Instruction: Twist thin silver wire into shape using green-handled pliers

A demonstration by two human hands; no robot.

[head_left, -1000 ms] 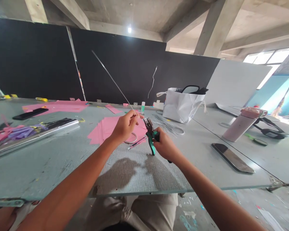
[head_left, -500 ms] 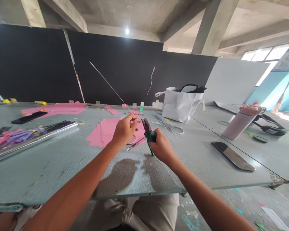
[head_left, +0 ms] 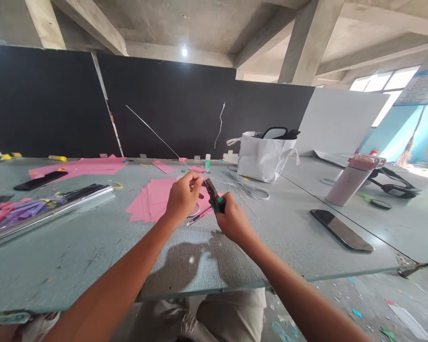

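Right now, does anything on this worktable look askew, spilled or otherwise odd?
Only small disorder. Loose pink paper sheets lie fanned unevenly behind the hands, and paper scraps litter the floor past the table edge. The left hand pinches a long wire that juts up slantwise; the right hand grips green-handled pliers.

Thin straight wire slants up-left; green-handled pliers tilt nose-up at its lower end.

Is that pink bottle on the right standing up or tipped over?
Upright. The pink bottle stands on its base on the table, lid on top, leaning only from lens distortion.
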